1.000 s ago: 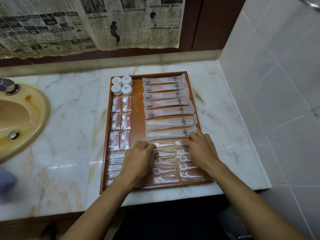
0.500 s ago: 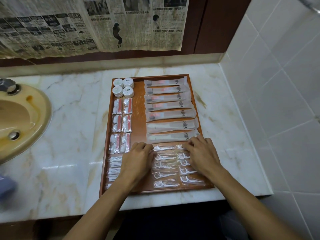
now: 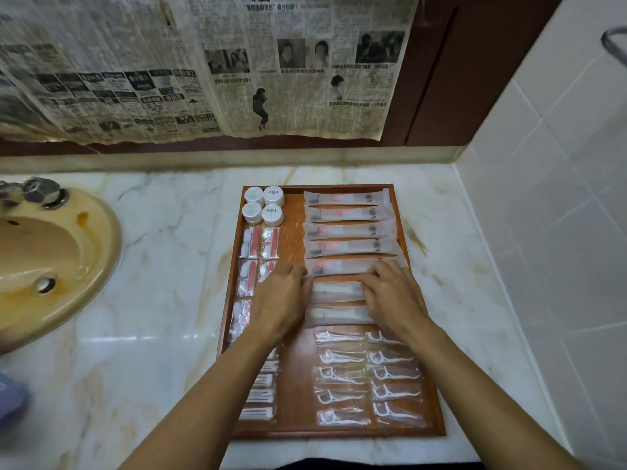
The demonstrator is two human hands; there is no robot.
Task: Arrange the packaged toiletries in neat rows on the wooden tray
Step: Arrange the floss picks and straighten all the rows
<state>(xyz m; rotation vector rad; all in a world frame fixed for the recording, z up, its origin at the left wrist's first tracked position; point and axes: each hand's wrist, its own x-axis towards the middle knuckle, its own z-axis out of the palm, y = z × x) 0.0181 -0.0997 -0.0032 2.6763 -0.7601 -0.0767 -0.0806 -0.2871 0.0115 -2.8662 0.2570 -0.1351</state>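
Note:
A wooden tray [image 3: 293, 385] lies on the marble counter. Several long frosted sachets [image 3: 347, 228] form a column at its upper right. My left hand [image 3: 280, 305] and my right hand [image 3: 393, 298] rest with fingertips on the two ends of the lower white sachets [image 3: 337, 291]. Floss-pick packets [image 3: 342, 376] lie in two columns below. Several round white tubs [image 3: 263, 205] sit at the top left, with red-and-white packets [image 3: 259, 244] under them. Cotton-swab packets [image 3: 259, 398] lie partly hidden by my left forearm.
A yellowish sink [image 3: 44, 262] with a metal tap [image 3: 37, 193] is at the left. The white tiled wall [image 3: 543, 232] closes the right side. Newspaper [image 3: 203, 69] covers the back wall. A blurred blue object [image 3: 10, 398] sits at the left edge.
Both hands have moved up the tray, from the top row of floss-pick packets to the lower long sachets. The camera has come closer.

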